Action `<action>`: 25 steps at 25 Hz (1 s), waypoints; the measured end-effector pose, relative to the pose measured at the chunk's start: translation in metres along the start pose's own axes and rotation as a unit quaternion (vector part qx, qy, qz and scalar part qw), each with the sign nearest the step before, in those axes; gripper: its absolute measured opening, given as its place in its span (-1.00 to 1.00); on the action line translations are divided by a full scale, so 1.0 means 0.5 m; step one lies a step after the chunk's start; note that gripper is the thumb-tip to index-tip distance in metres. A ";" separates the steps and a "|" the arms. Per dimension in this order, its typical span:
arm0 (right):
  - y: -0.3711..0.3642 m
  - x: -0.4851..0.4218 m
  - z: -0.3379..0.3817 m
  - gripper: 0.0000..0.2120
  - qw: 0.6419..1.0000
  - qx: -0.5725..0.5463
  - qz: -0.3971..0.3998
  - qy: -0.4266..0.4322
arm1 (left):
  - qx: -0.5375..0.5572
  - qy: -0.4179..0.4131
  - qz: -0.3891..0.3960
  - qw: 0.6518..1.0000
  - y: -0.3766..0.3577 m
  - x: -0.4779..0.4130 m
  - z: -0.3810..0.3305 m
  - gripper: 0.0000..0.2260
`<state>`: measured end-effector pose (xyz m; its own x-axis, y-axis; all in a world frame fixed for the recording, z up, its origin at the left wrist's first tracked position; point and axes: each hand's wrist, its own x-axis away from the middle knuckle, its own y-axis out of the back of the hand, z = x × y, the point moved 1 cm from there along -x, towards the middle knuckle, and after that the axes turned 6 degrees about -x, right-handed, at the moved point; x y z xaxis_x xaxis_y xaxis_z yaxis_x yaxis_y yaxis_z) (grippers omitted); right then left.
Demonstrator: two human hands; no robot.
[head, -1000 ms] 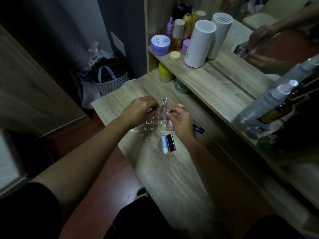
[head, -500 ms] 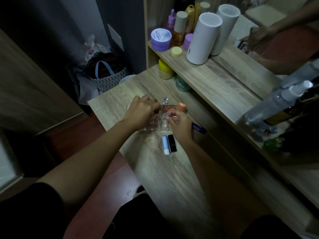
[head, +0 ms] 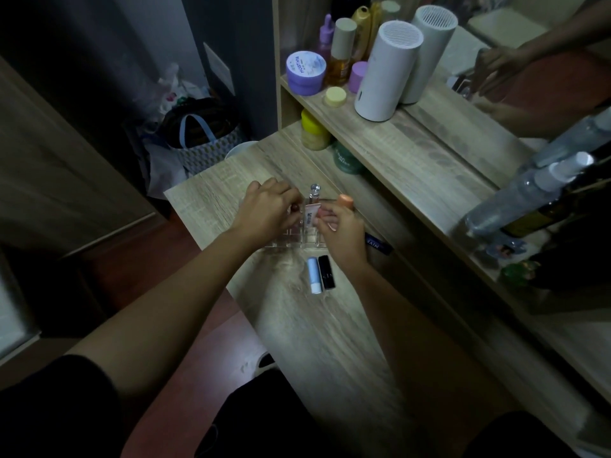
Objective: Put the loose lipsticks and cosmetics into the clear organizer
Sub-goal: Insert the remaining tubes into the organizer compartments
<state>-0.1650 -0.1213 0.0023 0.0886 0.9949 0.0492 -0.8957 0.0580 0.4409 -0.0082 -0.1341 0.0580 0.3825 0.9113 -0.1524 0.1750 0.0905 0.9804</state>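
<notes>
Clear organizer point(head: 291, 241) mid-worktop point(head: 297, 325): left hand point(head: 269, 211) closed on small dark item to slot it, right hand point(head: 342, 226) pinching pink tube point(head: 310, 216) upright over a compartment.

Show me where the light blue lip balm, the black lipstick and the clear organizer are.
light blue lip balm point(head: 313, 275): head view, middle of the tube.
black lipstick point(head: 326, 272): head view, middle of the case.
clear organizer point(head: 291, 243): head view, front wall.
</notes>
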 end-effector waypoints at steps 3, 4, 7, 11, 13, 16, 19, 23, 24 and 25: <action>0.028 0.019 -0.017 -0.77 0.999 0.021 -0.025 0.014 | 0.070 -0.010 -0.049 0.996 0.007 0.030 -0.020 -0.87; 0.042 0.029 -0.029 -0.79 0.998 0.035 -0.045 0.012 | 0.096 -0.020 -0.056 0.994 0.001 0.046 -0.030 -0.90; 0.085 0.053 -0.077 -0.81 0.990 0.116 -0.084 0.007 | 0.154 -0.016 0.029 0.988 -0.052 0.098 -0.067 -0.88; 0.112 0.054 -0.131 -0.65 0.953 0.301 0.028 -0.018 | 0.167 0.046 0.176 0.969 -0.137 0.142 -0.111 -0.71; 0.108 0.057 -0.136 -0.65 0.943 0.329 0.044 -0.018 | 0.183 0.085 0.174 0.964 -0.155 0.155 -0.123 -0.74; 0.104 0.066 -0.142 -0.65 0.926 0.374 0.032 -0.038 | 0.183 0.119 0.168 0.961 -0.164 0.172 -0.125 -0.76; 0.114 0.067 -0.143 -0.65 0.896 0.441 0.039 -0.037 | 0.180 0.148 0.180 0.956 -0.161 0.178 -0.121 -0.78; 0.109 0.085 -0.128 -0.71 0.883 0.461 0.084 -0.032 | 0.247 0.212 0.168 0.930 -0.146 0.187 -0.113 -0.67; 0.102 0.096 -0.122 -0.74 0.908 0.411 0.077 -0.042 | 0.278 0.250 0.164 0.913 -0.140 0.191 -0.107 -0.65; 0.095 0.109 -0.112 -0.76 0.946 0.314 0.062 -0.060 | 0.311 0.287 0.152 0.893 -0.134 0.194 -0.099 -0.67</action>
<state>-0.2271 -0.0599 -0.0243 0.0823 0.9722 0.2193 -0.4707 -0.1560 0.8684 -0.0277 -0.0320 -0.0163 0.0004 0.9276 0.3736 0.6805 -0.2740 0.6796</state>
